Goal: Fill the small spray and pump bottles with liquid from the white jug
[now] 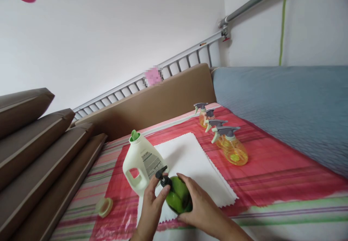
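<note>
A green bottle (pixel 178 194) lies tilted between both hands, low over the white scalloped-edge mat (pixel 190 154). My left hand (pixel 154 201) has its thumb and fingers closed around the black pump head (pixel 164 178) at the bottle's neck. My right hand (pixel 198 201) wraps round the bottle's body from the right. Just beyond my left hand stands a large white jug (pixel 144 161) with a handle, a printed label and an uncapped green spout. A pale round cap (pixel 104 207) rests on the cloth to the left.
Several amber spray bottles (pixel 235 150) with grey triggers stand in a row on the red plastic sheet (pixel 261 168) at the right. Brown cushions (pixel 54 168) are stacked at the left. A blue-covered surface (pixel 285 114) rises at the right; a radiator (pixel 187 59) lines the wall.
</note>
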`<state>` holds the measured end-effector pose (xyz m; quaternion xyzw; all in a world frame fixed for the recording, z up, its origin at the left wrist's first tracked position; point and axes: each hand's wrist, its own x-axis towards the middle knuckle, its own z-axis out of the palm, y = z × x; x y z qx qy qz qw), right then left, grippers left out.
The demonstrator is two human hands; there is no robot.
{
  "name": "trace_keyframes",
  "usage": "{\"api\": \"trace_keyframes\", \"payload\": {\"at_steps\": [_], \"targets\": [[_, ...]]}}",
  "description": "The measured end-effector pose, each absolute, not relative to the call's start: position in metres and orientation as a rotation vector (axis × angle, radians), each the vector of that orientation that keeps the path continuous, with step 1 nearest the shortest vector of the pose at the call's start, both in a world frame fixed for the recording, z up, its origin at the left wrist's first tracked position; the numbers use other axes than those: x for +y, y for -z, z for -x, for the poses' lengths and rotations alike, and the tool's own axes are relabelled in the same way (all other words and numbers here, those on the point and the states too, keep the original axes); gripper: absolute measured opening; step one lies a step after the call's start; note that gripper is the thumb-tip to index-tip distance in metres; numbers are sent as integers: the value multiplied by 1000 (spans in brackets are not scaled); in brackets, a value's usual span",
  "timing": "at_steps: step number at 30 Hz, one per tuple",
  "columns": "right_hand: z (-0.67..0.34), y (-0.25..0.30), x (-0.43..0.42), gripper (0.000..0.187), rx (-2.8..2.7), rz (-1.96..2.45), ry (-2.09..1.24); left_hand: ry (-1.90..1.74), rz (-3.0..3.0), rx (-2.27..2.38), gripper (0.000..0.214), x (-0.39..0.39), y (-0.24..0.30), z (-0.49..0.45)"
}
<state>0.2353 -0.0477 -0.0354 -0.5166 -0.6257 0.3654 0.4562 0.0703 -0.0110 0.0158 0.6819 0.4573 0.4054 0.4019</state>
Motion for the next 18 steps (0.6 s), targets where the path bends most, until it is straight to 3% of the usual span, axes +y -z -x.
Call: {"api": "trace_keyframes", "payload": {"at_steps": [5,9,12,18], "targets": [[-234,38,-47,91,-1533,1267,-931,-955,-1657,1084,39,-12,-16,-68],[-234,40,-45,93,-1556,1261,-876,-1088,-1693,1135,48,-9,-11,-70],[-235,40,-45,94,-1581,1264,-847,-1177,-1695,1187,42,-6,-7,-70],[-237,40,-46,88,-1581,1265,-837,-993,-1565,1058,46,-7,-9,-66]]}}
